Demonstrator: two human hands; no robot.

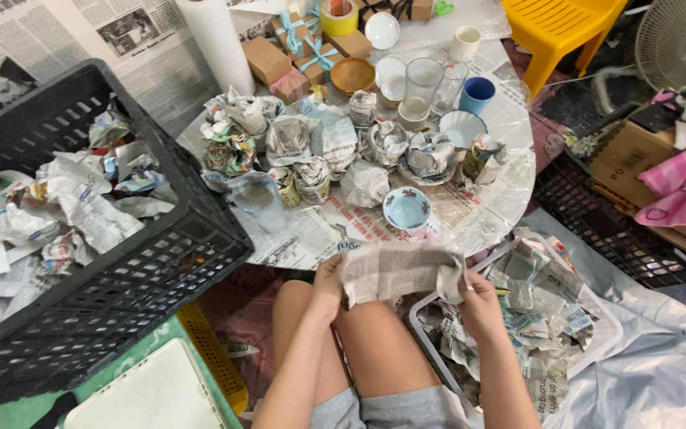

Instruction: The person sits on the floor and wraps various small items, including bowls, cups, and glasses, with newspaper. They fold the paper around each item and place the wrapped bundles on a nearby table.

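Overhead, newspaper-covered round table (502,187), cluttered floor.

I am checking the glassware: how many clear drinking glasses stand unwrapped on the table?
3. Two tall glasses stand together at the far side, one left of the other, beside the blue cup. A third stands near the black crate. Newspaper bundles may hide more.

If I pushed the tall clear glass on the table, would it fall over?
Probably. The tall clear glass stands upright and narrow, so it likely tips easily. It looks empty, so fairly light. Cups crowd it, like the blue cup, so it may knock them and chip.
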